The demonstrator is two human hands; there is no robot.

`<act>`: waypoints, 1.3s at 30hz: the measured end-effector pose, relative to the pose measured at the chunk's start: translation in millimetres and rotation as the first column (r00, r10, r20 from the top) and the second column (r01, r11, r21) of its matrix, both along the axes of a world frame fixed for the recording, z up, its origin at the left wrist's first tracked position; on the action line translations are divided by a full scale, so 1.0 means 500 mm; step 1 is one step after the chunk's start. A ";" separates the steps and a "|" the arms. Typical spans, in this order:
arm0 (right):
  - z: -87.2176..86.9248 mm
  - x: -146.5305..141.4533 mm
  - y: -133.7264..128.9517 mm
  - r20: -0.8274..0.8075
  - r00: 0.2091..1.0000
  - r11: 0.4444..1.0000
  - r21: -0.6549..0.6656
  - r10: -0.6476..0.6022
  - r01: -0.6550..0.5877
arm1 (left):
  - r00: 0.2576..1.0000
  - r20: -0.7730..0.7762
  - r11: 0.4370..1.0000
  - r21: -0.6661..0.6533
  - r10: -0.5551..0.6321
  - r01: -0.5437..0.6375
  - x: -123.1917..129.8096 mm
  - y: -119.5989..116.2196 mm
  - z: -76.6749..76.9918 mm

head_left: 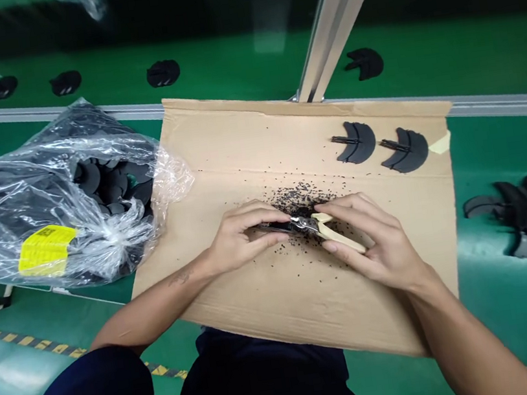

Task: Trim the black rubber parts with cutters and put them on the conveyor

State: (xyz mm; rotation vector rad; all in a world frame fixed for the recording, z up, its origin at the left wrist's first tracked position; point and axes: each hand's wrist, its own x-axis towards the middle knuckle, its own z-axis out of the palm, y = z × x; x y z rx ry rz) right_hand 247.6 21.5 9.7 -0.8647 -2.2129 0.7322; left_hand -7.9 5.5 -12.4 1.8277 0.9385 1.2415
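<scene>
Right hand (385,242) is holding cream-handled cutters (336,235) at black part (275,227).
Left hand (235,235) is pinching the part; right fingers are curling around handles; black bits (298,194) are littering cardboard (263,302).

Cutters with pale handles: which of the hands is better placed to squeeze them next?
Probably the right hand: its fingers and thumb hold the pale-handled cutters, while the left hand holds the black part.

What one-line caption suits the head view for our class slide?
Left hand holds a black part, right hand cream-handled cutters, over cardboard strewn with black bits.
</scene>
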 end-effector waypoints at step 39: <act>0.004 0.015 -0.009 0.012 1.000 0.998 0.067 0.012 -0.013 | 0.991 -0.131 0.976 0.211 -0.032 0.059 -0.011 0.001 0.019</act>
